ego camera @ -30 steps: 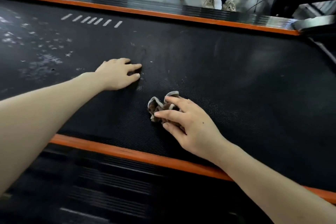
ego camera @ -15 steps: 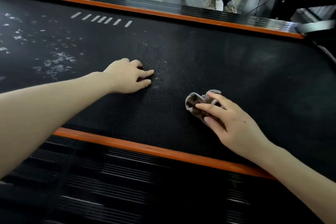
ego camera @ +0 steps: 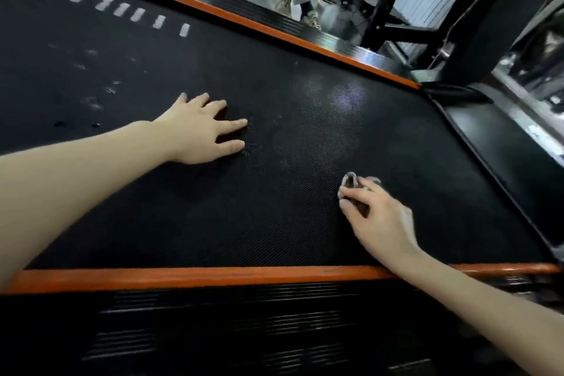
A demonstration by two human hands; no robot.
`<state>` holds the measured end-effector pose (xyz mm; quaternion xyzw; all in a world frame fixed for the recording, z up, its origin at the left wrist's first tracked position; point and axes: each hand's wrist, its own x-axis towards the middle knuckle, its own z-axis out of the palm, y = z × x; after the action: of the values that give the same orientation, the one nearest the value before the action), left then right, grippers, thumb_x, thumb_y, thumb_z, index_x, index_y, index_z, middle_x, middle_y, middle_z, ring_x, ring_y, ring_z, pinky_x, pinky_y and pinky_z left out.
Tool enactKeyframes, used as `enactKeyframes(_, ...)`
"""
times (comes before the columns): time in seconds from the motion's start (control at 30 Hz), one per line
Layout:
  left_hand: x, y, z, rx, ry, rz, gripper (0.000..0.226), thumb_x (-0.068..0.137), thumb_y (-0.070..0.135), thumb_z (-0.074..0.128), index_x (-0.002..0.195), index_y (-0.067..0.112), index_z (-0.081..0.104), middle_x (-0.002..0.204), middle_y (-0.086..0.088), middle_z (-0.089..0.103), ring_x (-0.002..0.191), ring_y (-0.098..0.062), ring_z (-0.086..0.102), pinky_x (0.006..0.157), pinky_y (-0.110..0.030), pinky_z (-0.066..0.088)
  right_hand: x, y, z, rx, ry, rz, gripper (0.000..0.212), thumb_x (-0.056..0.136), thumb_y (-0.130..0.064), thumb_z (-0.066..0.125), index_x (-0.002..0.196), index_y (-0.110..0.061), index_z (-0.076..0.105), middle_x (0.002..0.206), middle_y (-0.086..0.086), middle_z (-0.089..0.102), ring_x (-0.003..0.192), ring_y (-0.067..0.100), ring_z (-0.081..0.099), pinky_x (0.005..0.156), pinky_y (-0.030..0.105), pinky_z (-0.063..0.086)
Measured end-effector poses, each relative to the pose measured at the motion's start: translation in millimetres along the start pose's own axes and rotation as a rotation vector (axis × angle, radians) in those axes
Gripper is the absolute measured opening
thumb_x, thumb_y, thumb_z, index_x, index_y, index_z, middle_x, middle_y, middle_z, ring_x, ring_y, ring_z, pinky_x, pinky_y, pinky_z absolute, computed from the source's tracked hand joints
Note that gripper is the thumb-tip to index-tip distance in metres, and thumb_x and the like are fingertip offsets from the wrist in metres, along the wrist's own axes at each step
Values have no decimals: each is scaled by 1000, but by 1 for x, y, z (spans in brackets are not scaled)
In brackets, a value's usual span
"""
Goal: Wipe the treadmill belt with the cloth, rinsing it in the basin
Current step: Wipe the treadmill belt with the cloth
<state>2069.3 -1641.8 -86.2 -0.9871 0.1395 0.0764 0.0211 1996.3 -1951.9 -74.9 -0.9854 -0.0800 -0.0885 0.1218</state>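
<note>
Grey cloth (ego camera: 351, 181), apparently bunched beneath right hand (ego camera: 378, 220).

Left hand (ego camera: 200, 131) flat, fingers spread, right hand (ego camera: 380, 218) seemingly pinching cloth (ego camera: 350, 181)

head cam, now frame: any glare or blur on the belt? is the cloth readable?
Head view: pale sheen on the belt toward the far side; right hand and cloth motion-blurred, so the cloth's shape is hard to read; left hand sharper, dark shadow under its fingers; white marks at top left streaked; near rail slightly bowed by the wide-angle lens.
</note>
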Motion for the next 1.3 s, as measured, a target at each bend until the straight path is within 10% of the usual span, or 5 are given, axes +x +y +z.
enactKeyframes(0.4,15,-22,16,-96,144,171,59,89,65,9,146,49,9,160,-3,5,146,-24,-2,117,-50,-3,-19,-124,21,194,-197,-268,30,82,-28,62,110,-26,70,134,3,55,132,5,35,113,20,20)
enactKeyframes(0.7,12,-24,17,-176,186,164,57,94,59,16,148,40,19,159,-1,13,146,-23,4,118,-47,-1,-21,-41,-13,-30,-47,451,18,87,-27,63,98,-38,72,123,-11,63,103,13,62,91,24,44)
enactKeyframes(0.83,11,-28,14,-264,187,153,53,97,52,26,147,33,27,157,-3,18,146,-24,7,118,-43,0,-28,-108,12,77,-50,57,18,85,-24,67,101,-26,74,126,-12,60,119,4,53,96,6,28)
enactKeyframes(1.03,2,-52,9,-212,256,-26,54,97,51,26,147,30,30,155,-8,24,145,-29,8,117,-50,3,7,-96,32,104,-119,-506,25,88,-29,57,104,-19,73,130,6,59,123,26,53,107,35,37)
enactKeyframes(1.3,-20,-52,26,-189,153,-250,60,93,60,16,148,39,17,159,-8,10,146,-30,1,117,-49,-1,134,-47,52,52,42,72,33,94,-50,43,109,-34,68,137,-9,51,125,21,46,100,34,36)
